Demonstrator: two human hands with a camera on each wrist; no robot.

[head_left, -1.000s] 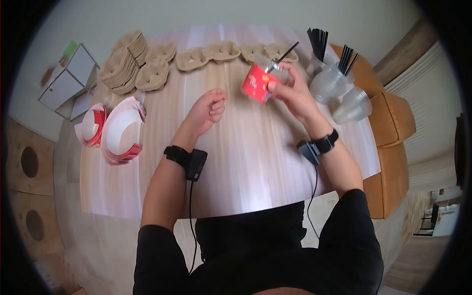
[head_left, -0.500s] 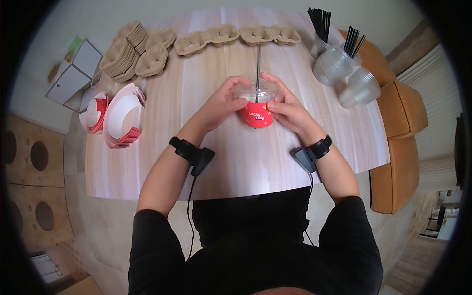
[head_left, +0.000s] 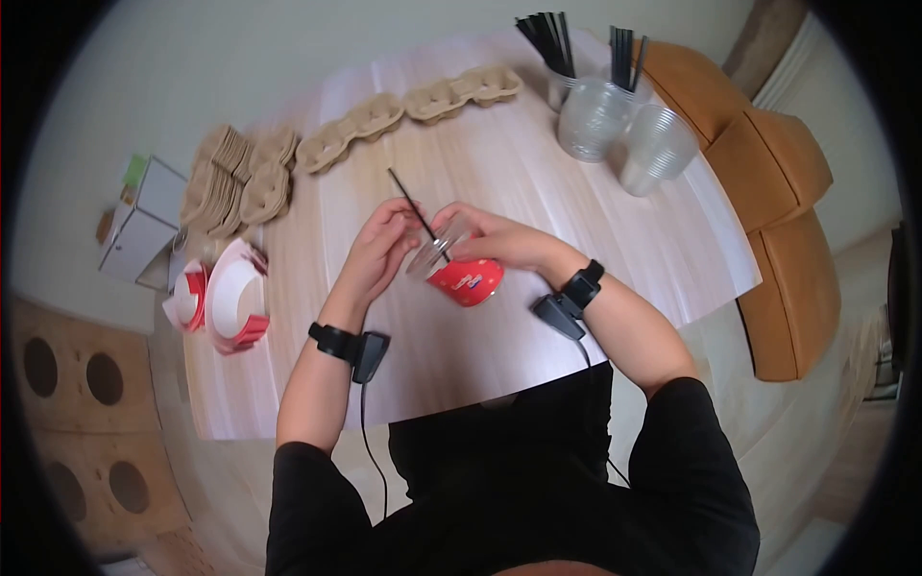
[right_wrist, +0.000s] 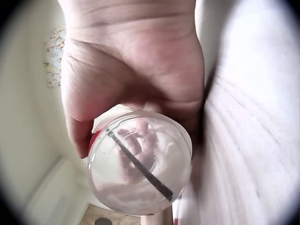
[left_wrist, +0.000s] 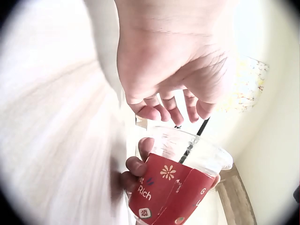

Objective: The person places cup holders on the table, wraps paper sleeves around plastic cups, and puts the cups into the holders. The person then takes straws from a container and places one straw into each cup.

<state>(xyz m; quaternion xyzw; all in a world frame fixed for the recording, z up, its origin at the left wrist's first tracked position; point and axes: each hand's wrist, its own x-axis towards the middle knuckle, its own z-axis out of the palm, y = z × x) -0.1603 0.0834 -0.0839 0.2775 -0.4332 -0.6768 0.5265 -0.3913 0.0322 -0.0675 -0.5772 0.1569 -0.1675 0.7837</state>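
A clear plastic cup with a red paper sleeve (head_left: 468,282) is tilted, its lid end toward my left hand. My right hand (head_left: 506,240) grips it round the side, with fingers showing at the sleeve in the left wrist view. The clear lid (right_wrist: 140,164) has a black straw (head_left: 408,199) through it, slanting up past my left fingers. Beside the lid is my left hand (head_left: 376,252); its loosely bent fingers (left_wrist: 174,112) are apart from the cup in the left wrist view.
Brown pulp cup carriers (head_left: 351,134) line the back, with stacks of them (head_left: 211,187) at the left. Red-and-white paper sleeves (head_left: 223,288) lie at the left. Clear cups (head_left: 661,149) and black straws in cups (head_left: 629,58) stand at the back right.
The cup came from the right to the table's middle, where both hands held it upright. It is now tilted and further left in view, and my left hand has come off it.
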